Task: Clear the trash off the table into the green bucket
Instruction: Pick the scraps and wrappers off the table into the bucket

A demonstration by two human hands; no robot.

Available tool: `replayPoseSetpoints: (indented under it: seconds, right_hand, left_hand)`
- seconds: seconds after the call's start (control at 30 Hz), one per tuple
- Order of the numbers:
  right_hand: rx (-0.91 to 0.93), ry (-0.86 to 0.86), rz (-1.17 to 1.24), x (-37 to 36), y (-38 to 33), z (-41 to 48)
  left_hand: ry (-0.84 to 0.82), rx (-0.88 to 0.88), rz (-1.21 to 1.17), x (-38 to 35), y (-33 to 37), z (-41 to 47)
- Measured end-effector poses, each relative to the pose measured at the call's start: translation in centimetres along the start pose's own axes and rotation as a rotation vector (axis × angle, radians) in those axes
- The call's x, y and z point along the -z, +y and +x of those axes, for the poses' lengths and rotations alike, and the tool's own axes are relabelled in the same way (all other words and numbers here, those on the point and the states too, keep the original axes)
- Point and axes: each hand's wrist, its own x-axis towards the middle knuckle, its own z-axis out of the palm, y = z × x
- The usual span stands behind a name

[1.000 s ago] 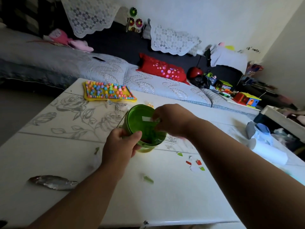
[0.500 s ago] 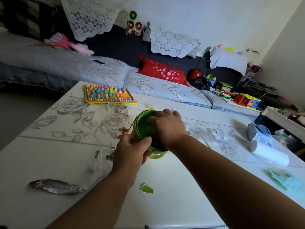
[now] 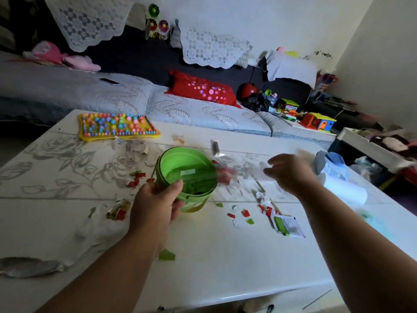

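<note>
My left hand [image 3: 155, 206] grips the near rim of the green bucket [image 3: 191, 177], which is tilted toward me above the white table [image 3: 225, 267]. A white scrap lies inside it. My right hand [image 3: 291, 172] hovers to the right of the bucket, blurred, with its fingers curled apart over the end of a clear plastic wrapper [image 3: 239, 163]. Trash is scattered around: red and green paper scraps [image 3: 244, 213], a green-and-white sachet [image 3: 287, 225], a red wrapper [image 3: 118, 211], a green scrap [image 3: 166, 255] and a silver foil wrapper [image 3: 27, 266].
A yellow bead board [image 3: 117, 126] lies at the table's far left. A white paper roll [image 3: 343, 188] and blue cloth sit at the right edge. A sofa with a red cushion [image 3: 200, 90] runs behind the table, with toys [image 3: 316, 120] at its right end.
My right hand has come out of the bucket and swung right over the clear wrapper. My left hand has kept hold of the bucket.
</note>
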Motion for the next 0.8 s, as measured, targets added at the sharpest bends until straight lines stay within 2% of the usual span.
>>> replayPoseSetpoints:
  seconds: [0.1, 0.17, 0.27, 0.37, 0.57, 0.8]
  right_hand:
    - [-0.175, -0.286, -0.198, -2.8, 5.5, -0.7]
    - [-0.235, -0.380, -0.230, -5.3, 8.1, -1.6]
    - [-0.318, -0.311, -0.193, -7.7, 10.0, -1.9]
    - [-0.401, -0.260, -0.028, -7.6, 10.4, -1.6]
    - [-0.303, -0.398, -0.266, -5.6, 10.3, -1.8]
    - [-0.170, -0.475, -0.220, -4.2, 10.0, -2.9]
  left_hand:
    - [-0.007, -0.035, 0.012, -0.3, 0.0, 0.1]
    - [-0.011, -0.046, 0.015, -0.6, 0.0, 0.1]
    - [-0.008, -0.019, -0.027, -0.7, -0.1, 0.2]
    - [-0.004, -0.007, -0.031, -0.9, -0.4, 0.3]
    - [0.007, -0.018, -0.028, -1.0, -0.6, 0.6]
    - [0.013, -0.034, -0.044, -0.8, -0.4, 0.5]
